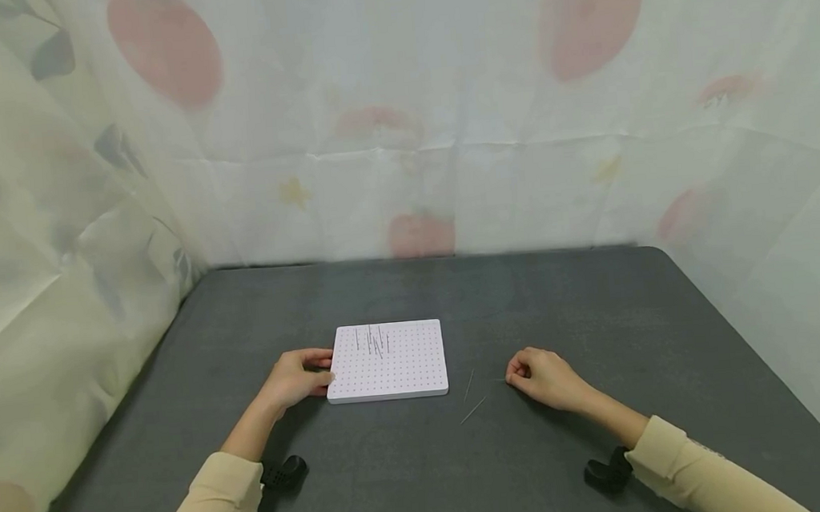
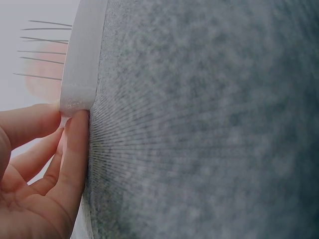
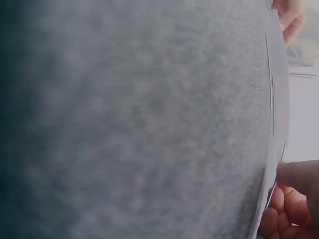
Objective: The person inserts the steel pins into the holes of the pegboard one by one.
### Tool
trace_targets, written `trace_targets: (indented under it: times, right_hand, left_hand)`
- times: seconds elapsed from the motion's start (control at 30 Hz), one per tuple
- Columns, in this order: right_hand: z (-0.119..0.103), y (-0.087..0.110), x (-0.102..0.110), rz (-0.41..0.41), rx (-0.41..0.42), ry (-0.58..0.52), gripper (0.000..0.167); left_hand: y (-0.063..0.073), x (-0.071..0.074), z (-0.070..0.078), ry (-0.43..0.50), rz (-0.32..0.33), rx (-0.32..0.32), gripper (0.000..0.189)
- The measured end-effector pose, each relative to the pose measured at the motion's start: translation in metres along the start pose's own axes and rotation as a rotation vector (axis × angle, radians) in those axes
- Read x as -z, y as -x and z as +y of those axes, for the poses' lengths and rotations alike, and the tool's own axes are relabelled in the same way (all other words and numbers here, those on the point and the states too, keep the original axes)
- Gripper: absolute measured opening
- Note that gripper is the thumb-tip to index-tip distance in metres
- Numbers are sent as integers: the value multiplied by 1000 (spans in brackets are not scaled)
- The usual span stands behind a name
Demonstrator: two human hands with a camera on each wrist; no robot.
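Observation:
My left hand holds the left edge of a white board dotted with rows of small holes. In the left wrist view, its fingertips touch the board's corner, close to the tabletop. Several thin metal needles stand up from the board's far left part, some slightly tilted. To the right of the board, my right hand pinches a thin needle between thumb and fingers, low over the table. Two loose needles lie between that hand and the board.
The dark grey table reaches back to a pale curtain with fruit prints. Another patterned curtain hangs along the left side. A black wrist device sits by each cuff.

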State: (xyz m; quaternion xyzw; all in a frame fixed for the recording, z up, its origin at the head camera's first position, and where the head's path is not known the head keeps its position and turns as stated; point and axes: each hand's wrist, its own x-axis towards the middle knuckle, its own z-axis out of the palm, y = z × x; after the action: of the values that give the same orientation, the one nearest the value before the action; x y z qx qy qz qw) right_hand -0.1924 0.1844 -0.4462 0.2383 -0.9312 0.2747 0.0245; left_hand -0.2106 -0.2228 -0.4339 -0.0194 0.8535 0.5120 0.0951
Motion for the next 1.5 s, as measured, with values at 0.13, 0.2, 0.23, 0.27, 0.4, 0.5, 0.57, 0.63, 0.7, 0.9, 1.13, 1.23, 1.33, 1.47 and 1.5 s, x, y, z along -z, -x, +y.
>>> trace_targets:
  times: [0.13, 0.2, 0.23, 0.27, 0.4, 0.5, 0.57, 0.63, 0.7, 0.9, 1.13, 1.23, 1.33, 1.47, 1.5]
  right_hand:
    - [-3, -5, 0, -1, -10, -27, 8]
    - [-5, -9, 1, 4, -17, -40, 7]
    - [-5, -11, 2, 8, -20, -46, 6]
    - [-6, -12, 2, 12, -23, -50, 6]
    - [-10, -19, 3, 24, -29, -69, 4]
    - [-14, -23, 2, 31, -34, -88, 4]
    - [-17, -27, 0, 41, -33, -96, 5]
    - [-19, -30, -1, 50, -24, -101, 6]
    - [-21, -34, -3, 60, -9, -100, 5]
    - [-28, -45, -7, 72, 12, -104, 4]
    - [-38, -56, -9, 74, 0, -134, 6]
    - [-41, -62, -12, 83, -8, -149, 8]
    - [-42, -68, -15, 94, -17, -162, 9]
    - [-47, -76, -18, 99, -40, -194, 9]
    - [-50, -78, -18, 98, -44, -206, 9]
  left_hand:
    - [0, 0, 0, 1, -1, -1, 46]
    - [0, 0, 0, 2, -2, -2, 46]
    - [0, 0, 0, 2, -2, -3, 46]
    - [0, 0, 0, 3, -1, -3, 46]
    - [-1, 0, -1, 2, -2, 2, 46]
    - [-1, 0, 0, -2, -1, 8, 46]
    - [-1, 0, 0, -5, -2, 5, 46]
    - [0, 0, 1, -4, -2, 1, 46]
    - [0, -1, 1, -4, -6, -2, 46]
    - [1, 0, 2, 1, -13, 0, 46]
    - [0, 1, 2, -1, -18, -2, 47]
    - [0, 1, 2, 0, -18, -5, 46]
    - [0, 1, 2, 2, -16, -4, 46]
    - [1, 1, 1, 10, -17, -3, 46]
    - [1, 1, 1, 14, -18, -4, 46]
